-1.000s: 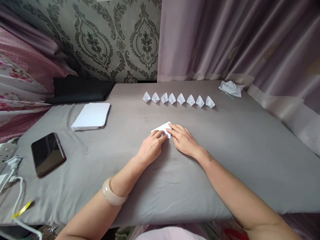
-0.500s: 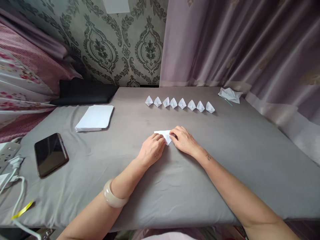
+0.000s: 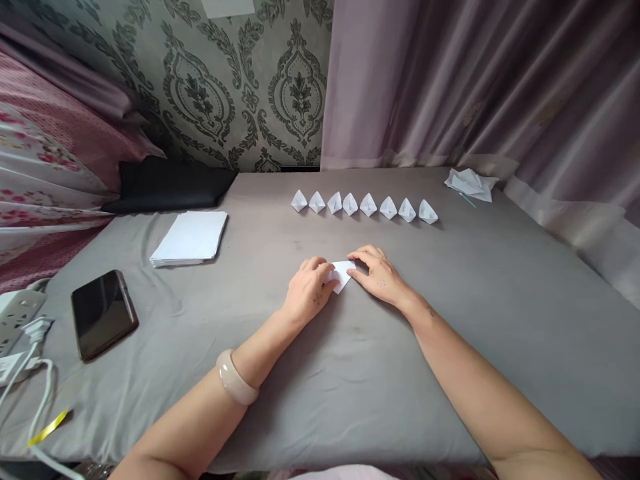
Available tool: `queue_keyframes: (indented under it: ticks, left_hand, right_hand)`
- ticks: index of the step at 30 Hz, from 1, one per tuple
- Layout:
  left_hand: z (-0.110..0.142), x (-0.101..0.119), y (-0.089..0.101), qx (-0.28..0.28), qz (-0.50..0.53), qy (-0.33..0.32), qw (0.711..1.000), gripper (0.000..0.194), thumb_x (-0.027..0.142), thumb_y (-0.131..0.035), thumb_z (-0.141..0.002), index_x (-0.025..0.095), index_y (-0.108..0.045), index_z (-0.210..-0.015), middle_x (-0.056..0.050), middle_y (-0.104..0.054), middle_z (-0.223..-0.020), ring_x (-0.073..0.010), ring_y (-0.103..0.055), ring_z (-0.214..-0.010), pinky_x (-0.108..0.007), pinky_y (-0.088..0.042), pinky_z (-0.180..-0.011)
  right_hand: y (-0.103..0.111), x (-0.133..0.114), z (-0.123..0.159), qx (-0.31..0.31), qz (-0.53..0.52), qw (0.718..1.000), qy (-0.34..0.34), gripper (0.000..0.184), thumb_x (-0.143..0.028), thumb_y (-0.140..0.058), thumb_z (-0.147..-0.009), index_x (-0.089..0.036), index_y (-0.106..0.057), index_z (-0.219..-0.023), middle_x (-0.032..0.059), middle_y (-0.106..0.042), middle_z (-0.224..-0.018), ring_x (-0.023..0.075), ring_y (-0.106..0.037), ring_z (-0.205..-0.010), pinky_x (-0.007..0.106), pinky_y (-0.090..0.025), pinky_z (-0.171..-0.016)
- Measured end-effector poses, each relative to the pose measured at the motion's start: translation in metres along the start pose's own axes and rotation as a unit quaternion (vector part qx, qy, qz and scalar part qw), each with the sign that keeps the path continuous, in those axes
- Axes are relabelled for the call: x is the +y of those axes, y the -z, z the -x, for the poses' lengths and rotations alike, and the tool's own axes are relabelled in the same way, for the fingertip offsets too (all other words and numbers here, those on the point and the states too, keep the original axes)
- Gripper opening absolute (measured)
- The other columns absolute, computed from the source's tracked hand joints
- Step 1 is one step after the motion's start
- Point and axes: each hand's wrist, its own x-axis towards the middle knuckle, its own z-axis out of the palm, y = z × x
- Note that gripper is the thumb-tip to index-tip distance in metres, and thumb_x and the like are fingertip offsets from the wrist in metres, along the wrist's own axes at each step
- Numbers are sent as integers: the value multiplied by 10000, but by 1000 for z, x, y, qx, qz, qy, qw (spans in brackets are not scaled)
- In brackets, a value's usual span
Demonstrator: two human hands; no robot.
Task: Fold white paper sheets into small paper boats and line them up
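A small folded piece of white paper [image 3: 343, 273] lies on the grey cloth in front of me, its lower edge coming to a point. My left hand [image 3: 311, 287] grips its left side, fingers on top and thumb at the lower edge, hiding that part. At the opposite corner, the thumb and curled fingers of my right hand [image 3: 379, 275] hold the paper's right end. Beyond both hands stands a row of several white folded paper boats [image 3: 369, 205].
To the left lie a stack of white paper sheets [image 3: 193, 237], a black phone [image 3: 103, 313] and a power strip [image 3: 20, 310] with white cables. A yellow strip [image 3: 49, 427] rests near the front edge. Crumpled white papers [image 3: 470, 183] sit at the back right, a black cloth [image 3: 173, 185] at the back left.
The folded paper has been turned over or refolded and now shows a smooth face. My right hand has shifted slightly right, its fingers spread wider; my left hand has moved up a little.
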Motion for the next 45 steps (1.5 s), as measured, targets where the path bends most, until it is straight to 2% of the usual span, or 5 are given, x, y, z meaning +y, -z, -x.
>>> queue_keyframes:
  ticks: [4,17,27,35,45]
  left_hand:
    - [-5,-9,0,6,22,41,999,479,367,-660,-808,222,-515,-1242,-101,-544,-1286,-299,-447,-1111,-466,-394,-920]
    - [-10,-5,9,-28,78,70,994,488,305,-687,-780,244,-515,-1233,-70,-580,-1208,-286,-417,-1121,-458,-333,-938]
    - [-11,-9,11,-22,95,58,994,440,232,-635,-797,276,-528,-1221,-50,-593,-1136,-259,-445,-1096,-443,-335,-944]
    - [-15,-21,9,-16,99,83,992,239,248,-602,-816,279,-647,-1049,-32,-617,-993,-236,-478,-1006,-428,-353,-916]
    - [-16,-32,18,-41,83,41,995,178,310,-536,-875,239,-699,-873,-38,-673,-882,-217,-516,-912,-445,-354,-903]
  right_hand:
    - [1,3,1,-5,-11,1000,13,275,-308,-596,-848,-258,-627,-1117,51,-585,-1099,214,-517,-1026,379,-449,-910]
    - [-5,-6,1,-2,23,999,44,330,-220,-547,-857,-264,-600,-1180,51,-588,-1143,228,-494,-1029,397,-422,-932]
    - [-6,-11,-3,10,4,997,70,198,-195,-573,-837,-241,-612,-1025,54,-580,-1187,230,-482,-1082,385,-404,-920]
    - [-5,-9,-7,-12,1,997,76,43,-209,-578,-870,-235,-599,-896,19,-643,-968,195,-514,-942,347,-366,-860]
    - [-7,2,-9,-39,33,993,106,183,-247,-527,-923,-288,-692,-991,18,-647,-944,178,-519,-888,344,-369,-841]
